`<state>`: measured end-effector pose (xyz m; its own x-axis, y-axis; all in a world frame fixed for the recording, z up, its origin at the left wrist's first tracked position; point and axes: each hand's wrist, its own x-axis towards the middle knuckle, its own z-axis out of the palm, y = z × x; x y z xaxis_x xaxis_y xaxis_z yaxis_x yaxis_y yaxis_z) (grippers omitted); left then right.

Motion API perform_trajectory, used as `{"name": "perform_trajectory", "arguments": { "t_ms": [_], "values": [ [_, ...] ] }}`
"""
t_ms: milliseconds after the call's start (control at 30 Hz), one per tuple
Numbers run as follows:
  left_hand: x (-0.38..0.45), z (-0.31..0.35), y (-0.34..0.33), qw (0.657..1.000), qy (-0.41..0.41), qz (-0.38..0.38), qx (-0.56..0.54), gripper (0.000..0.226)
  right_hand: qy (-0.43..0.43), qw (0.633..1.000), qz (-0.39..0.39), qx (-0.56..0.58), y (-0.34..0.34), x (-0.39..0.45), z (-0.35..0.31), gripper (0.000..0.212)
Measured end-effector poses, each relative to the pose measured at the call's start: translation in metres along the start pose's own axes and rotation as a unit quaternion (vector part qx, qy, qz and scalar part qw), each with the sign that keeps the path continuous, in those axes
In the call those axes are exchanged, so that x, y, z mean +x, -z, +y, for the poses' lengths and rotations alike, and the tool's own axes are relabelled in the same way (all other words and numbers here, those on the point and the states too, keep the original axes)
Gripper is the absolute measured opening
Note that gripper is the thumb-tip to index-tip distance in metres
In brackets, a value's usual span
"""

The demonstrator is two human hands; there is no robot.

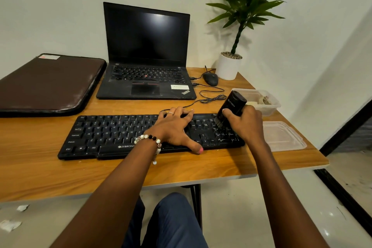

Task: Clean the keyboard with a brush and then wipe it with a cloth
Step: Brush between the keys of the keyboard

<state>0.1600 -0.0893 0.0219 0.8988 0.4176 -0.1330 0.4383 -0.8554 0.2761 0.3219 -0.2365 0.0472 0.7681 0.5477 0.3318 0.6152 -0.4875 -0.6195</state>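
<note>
A black keyboard (pixel 112 135) lies along the front of the wooden desk (pixel 181 169). My left hand (pixel 175 127) rests flat on its middle-right keys, fingers spread and the thumb at the front edge. My right hand (pixel 244 125) grips a black cylindrical brush (pixel 232 106), tilted, with its dark bristles down on the number pad at the keyboard's right end. No cloth can be made out apart from something pale inside the plastic box.
An open black laptop (pixel 147 50) stands behind the keyboard, a dark sleeve (pixel 46 82) to its left. A mouse (pixel 210 78) with its coiled cable, a potted plant (pixel 229 66), a clear plastic box (pixel 271 104) and its lid (pixel 283 137) fill the desk's right side.
</note>
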Motion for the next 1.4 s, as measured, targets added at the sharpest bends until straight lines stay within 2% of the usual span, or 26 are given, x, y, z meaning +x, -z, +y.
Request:
{"name": "perform_trajectory", "arguments": {
  "t_ms": [133,333,467,567,667,767,900,1033,1100,1167,1300,1400],
  "values": [
    [0.000,-0.001,-0.001,1.000,0.001,0.000,0.001,0.132,-0.008,0.998,-0.033,-0.058,0.007,0.008,-0.006,0.048],
    [0.000,-0.001,0.000,1.000,0.002,0.005,0.002,0.130,0.022,1.000,-0.007,0.009,0.000,0.004,-0.016,0.047],
    [-0.001,0.000,-0.001,1.000,0.002,0.004,0.000,0.131,0.057,0.998,-0.018,-0.017,0.001,-0.007,-0.014,0.039],
    [0.000,-0.001,-0.001,1.000,0.002,0.002,0.002,0.132,0.036,0.996,-0.059,-0.048,0.011,-0.004,-0.010,0.043],
    [0.000,-0.001,-0.001,1.000,0.001,0.000,0.002,0.132,0.015,0.996,-0.043,-0.075,0.015,0.001,-0.009,0.049],
    [-0.001,0.000,0.000,1.000,0.001,0.002,0.003,0.133,0.007,1.000,-0.013,-0.002,0.009,-0.003,-0.009,0.050],
    [-0.001,0.000,0.001,1.000,0.002,0.000,0.005,0.133,0.026,0.998,-0.040,0.042,0.005,-0.009,-0.007,0.039],
    [-0.002,0.001,0.001,1.000,0.001,0.000,0.004,0.133,0.032,0.993,-0.111,-0.032,0.023,0.001,-0.001,0.040],
    [-0.002,0.000,0.000,1.000,0.002,-0.003,0.005,0.134,0.049,0.987,-0.092,-0.119,0.029,0.006,-0.002,0.039],
    [-0.001,0.000,0.000,1.000,0.002,-0.003,0.005,0.134,0.071,0.985,-0.057,-0.150,0.030,0.007,-0.008,0.036],
    [0.001,-0.002,-0.001,1.000,0.002,-0.003,0.007,0.135,0.037,0.994,-0.099,0.032,0.024,-0.005,-0.010,0.031],
    [0.001,-0.001,-0.002,1.000,0.002,-0.003,0.004,0.134,0.016,0.995,-0.098,0.024,0.026,-0.006,-0.002,0.033]
  ]
}}
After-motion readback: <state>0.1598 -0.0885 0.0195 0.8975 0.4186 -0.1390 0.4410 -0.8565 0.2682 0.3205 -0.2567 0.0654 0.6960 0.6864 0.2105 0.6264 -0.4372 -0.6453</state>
